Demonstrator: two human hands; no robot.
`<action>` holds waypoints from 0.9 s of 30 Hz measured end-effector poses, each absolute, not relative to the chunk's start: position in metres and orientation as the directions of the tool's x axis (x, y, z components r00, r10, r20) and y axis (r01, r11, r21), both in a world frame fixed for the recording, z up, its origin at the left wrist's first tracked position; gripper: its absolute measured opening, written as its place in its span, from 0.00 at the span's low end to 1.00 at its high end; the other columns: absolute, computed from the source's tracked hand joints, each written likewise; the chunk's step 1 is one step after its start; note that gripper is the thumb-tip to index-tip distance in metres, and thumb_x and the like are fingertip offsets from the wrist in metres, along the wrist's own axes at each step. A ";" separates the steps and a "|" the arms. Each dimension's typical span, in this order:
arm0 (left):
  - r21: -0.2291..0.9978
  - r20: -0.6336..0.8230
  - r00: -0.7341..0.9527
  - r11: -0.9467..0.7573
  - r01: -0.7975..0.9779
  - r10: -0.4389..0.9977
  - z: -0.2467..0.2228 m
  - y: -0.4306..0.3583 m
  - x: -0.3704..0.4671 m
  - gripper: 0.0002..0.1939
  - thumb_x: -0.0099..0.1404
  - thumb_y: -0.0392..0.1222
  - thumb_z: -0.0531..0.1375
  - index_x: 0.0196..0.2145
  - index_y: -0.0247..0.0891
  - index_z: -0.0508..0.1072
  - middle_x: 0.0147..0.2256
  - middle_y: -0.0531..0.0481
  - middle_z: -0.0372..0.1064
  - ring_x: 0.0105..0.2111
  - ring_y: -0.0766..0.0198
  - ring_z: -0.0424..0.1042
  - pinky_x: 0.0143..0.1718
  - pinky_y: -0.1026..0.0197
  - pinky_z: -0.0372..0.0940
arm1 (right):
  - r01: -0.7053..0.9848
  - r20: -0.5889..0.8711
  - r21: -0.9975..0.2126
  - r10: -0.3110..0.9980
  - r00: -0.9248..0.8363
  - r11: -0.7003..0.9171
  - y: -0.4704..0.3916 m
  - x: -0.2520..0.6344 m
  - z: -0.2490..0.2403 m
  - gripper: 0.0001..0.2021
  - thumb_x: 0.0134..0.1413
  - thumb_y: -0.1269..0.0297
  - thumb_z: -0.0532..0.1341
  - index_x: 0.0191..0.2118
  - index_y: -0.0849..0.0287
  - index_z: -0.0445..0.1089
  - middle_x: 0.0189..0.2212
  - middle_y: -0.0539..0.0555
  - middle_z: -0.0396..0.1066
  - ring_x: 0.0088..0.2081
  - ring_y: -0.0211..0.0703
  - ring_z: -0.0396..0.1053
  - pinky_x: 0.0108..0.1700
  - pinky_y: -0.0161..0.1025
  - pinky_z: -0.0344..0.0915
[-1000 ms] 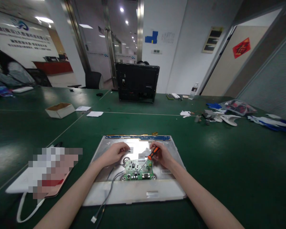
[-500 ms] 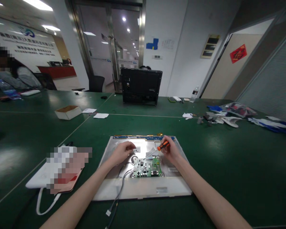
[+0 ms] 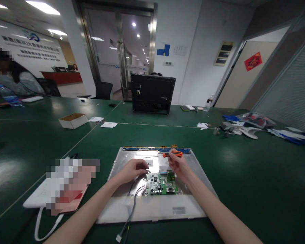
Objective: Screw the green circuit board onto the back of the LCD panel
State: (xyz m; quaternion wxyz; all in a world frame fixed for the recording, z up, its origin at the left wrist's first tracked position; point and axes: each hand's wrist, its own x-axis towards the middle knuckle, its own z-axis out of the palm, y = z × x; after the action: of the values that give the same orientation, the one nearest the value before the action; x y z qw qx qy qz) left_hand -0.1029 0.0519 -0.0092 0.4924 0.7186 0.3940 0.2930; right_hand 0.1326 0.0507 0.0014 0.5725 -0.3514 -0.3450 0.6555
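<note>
An orange-and-black screwdriver is in my right hand, its thin shaft pointing left, almost level, above the metal back of a display panel. Beneath lies a green circuit board mounted on the panel. My left hand has its fingers curled together at the board's upper left corner; whatever they pinch, if anything, is hidden. Grey cables run from the board's left side over the panel's near edge to a white connector. A blue circuit strip runs along the far edge.
To the left lie a white device with a white cable and a pink phone. Farther off are an open box, papers and a black monitor. Bags and gloves lie right. A person sits far left.
My right hand has lifted the screwdriver tip off the board and swung the shaft to nearly level. My left hand has shifted down and right to the board's corner. The view has tilted slightly.
</note>
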 end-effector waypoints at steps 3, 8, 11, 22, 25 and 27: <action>0.953 0.020 0.524 -0.174 0.246 0.851 -0.010 0.054 -0.104 0.06 0.54 0.35 0.62 0.32 0.33 0.73 0.31 0.49 0.72 0.33 0.64 0.71 0.38 0.60 0.66 | -0.480 -0.076 -0.870 0.993 -0.095 -0.112 0.051 0.136 -0.004 0.16 0.39 0.59 0.71 0.30 0.56 0.63 0.18 0.42 0.60 0.18 0.29 0.53 0.17 0.28 0.47; 0.976 -0.003 0.524 -0.112 0.188 0.852 -0.011 0.052 -0.098 0.07 0.51 0.35 0.63 0.31 0.33 0.72 0.28 0.51 0.71 0.30 0.66 0.70 0.34 0.63 0.65 | -0.450 -0.057 -0.889 0.996 -0.075 -0.085 0.053 0.137 -0.008 0.17 0.39 0.57 0.70 0.31 0.56 0.62 0.17 0.42 0.60 0.17 0.29 0.52 0.17 0.28 0.47; 0.968 -0.002 0.520 -0.128 0.214 0.854 -0.013 0.049 -0.095 0.06 0.51 0.35 0.63 0.30 0.33 0.72 0.27 0.52 0.71 0.27 0.67 0.69 0.30 0.65 0.64 | -0.438 -0.037 -0.896 0.996 -0.082 -0.069 0.052 0.136 -0.007 0.17 0.40 0.56 0.70 0.30 0.56 0.62 0.15 0.40 0.57 0.15 0.28 0.48 0.16 0.29 0.44; 0.929 0.041 0.489 -0.214 0.303 0.871 -0.016 0.045 -0.092 0.06 0.54 0.35 0.61 0.32 0.34 0.72 0.29 0.51 0.72 0.28 0.66 0.69 0.31 0.64 0.64 | -0.415 -0.023 -0.908 0.995 -0.102 -0.064 0.052 0.136 -0.011 0.17 0.41 0.55 0.69 0.30 0.56 0.61 0.13 0.39 0.54 0.15 0.27 0.45 0.15 0.28 0.41; 0.903 0.064 0.488 -0.259 0.344 0.871 -0.014 0.045 -0.093 0.06 0.56 0.37 0.61 0.33 0.34 0.73 0.30 0.50 0.72 0.29 0.66 0.70 0.31 0.65 0.63 | -0.414 -0.024 -0.908 0.995 -0.100 -0.063 0.053 0.136 -0.012 0.17 0.42 0.55 0.68 0.30 0.57 0.61 0.13 0.40 0.54 0.15 0.27 0.45 0.15 0.28 0.42; 0.866 0.079 0.499 -0.307 0.394 0.863 -0.011 0.046 -0.096 0.05 0.57 0.39 0.61 0.31 0.35 0.74 0.30 0.50 0.72 0.29 0.65 0.69 0.31 0.65 0.62 | -0.414 -0.025 -0.908 0.995 -0.092 -0.061 0.053 0.136 -0.012 0.17 0.42 0.55 0.69 0.30 0.57 0.61 0.13 0.39 0.54 0.15 0.27 0.45 0.15 0.28 0.42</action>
State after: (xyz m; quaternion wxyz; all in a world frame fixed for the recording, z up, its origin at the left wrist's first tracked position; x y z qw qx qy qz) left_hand -0.0958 0.0456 -0.0114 0.4180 0.7581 0.4145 0.2806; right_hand 0.1361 0.0527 -0.0118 0.5623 -0.3712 -0.3915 0.6267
